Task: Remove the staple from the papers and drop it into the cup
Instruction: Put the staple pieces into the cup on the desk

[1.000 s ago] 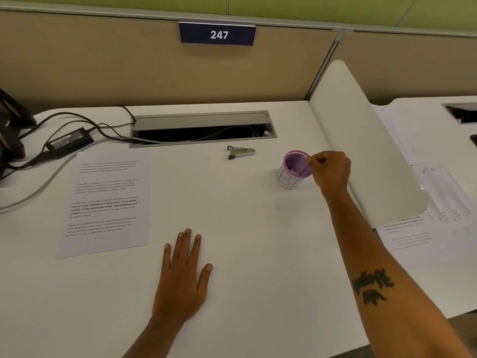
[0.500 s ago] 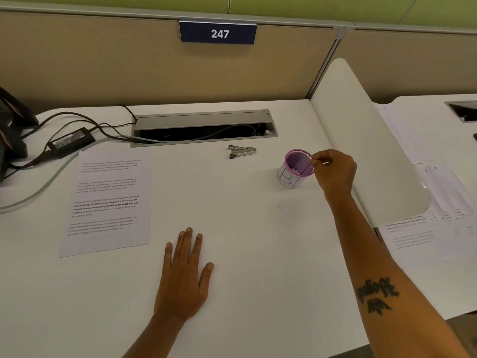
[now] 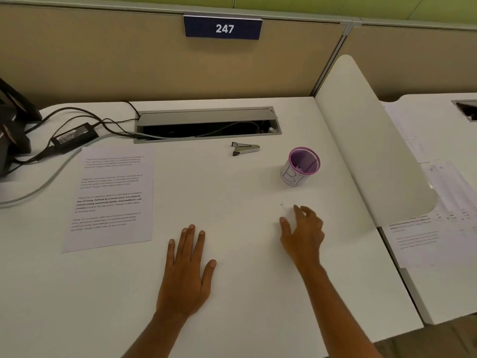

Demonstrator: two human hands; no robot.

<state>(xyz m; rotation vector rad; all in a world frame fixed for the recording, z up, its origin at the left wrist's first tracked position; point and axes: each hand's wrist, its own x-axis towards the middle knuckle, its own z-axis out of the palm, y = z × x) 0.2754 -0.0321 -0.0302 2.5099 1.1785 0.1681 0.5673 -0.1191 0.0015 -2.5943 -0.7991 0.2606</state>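
From the head view, the cup [image 3: 302, 166] stands near the desk's [image 3: 245, 293] right edge — small bits inside, likely staples. The papers [image 3: 111, 197] lie toward the left edge. Left hand [image 3: 186, 270] rests flat, right hand [image 3: 303, 233] loose and empty. Best to check for strays — a speck [image 3: 282, 204] lies beside the fingertips.

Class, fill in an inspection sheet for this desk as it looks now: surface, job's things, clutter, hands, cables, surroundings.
Surface: white desk, clean.
Job's things: papers flat at left; staple remover near the cable tray; purple cup upright, small bits inside.
Clutter: nothing seen.
Hands: left hand flat on the desk; right hand empty, fingers loosely curled.
Cables: power adapter and leads at far left.
Surroundings: partition sign 247; neighbouring desk with sheets.
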